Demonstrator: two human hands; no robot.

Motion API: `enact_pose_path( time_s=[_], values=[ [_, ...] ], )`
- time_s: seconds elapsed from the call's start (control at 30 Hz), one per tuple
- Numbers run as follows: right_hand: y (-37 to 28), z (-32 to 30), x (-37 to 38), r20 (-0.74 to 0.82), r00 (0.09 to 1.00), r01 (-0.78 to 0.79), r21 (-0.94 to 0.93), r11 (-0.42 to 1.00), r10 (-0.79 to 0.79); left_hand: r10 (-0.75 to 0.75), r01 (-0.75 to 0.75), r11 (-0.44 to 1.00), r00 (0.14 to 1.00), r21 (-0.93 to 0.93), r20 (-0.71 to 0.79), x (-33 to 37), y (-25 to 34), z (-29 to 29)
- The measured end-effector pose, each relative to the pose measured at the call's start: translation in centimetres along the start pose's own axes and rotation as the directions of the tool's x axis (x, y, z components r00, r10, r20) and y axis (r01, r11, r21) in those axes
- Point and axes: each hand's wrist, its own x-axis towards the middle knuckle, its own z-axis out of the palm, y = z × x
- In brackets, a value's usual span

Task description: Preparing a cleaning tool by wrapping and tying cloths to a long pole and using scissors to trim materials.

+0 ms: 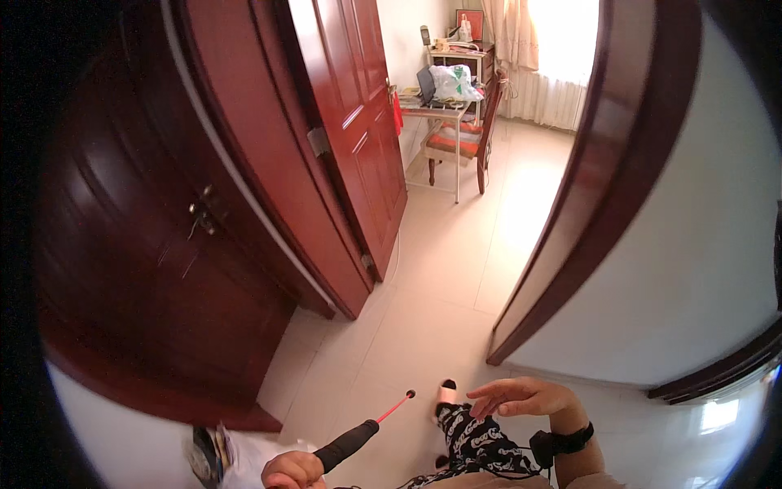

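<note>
My left hand (pixel 293 470) is at the lower edge, its fingers wrapped round a thin red rod with a black grip (pixel 349 446). The rod slants up and to the right over the floor and ends in a small dark round tip. What it belongs to does not show. To the right, my right hand (pixel 521 397) hangs in the air with its fingers stretched out and nothing in them. A black band (pixel 570 440) sits on that wrist. Below it show my black trousers with white print (pixel 481 436) and a foot in a dark slipper (pixel 448 389).
A doorway opens ahead, its red-brown door (pixel 358 130) swung inward on the left. A closed dark door (pixel 138 220) stands at the far left. Beyond are a desk (pixel 452 112) with bags on it and a chair (pixel 482 147). A white wall (pixel 652 285) is on the right.
</note>
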Motion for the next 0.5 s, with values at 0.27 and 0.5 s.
enact_pose_path(
  time_s=[0.27, 0.5],
  values=[
    [-8.8, -15.7, 11.1, -0.217, 0.971, 0.103, 0.007, 0.995, -0.099, -0.117, 0.121, 0.992, 0.987, -0.033, 0.107, 20.9, -10.7, 4.0],
    [-18.1, -28.2, 17.5, -0.242, 0.954, 0.177, -0.027, 0.984, -0.179, -0.205, 0.208, 0.978, 0.957, 0.010, 0.206, 37.2, -21.7, 7.6]
  ],
)
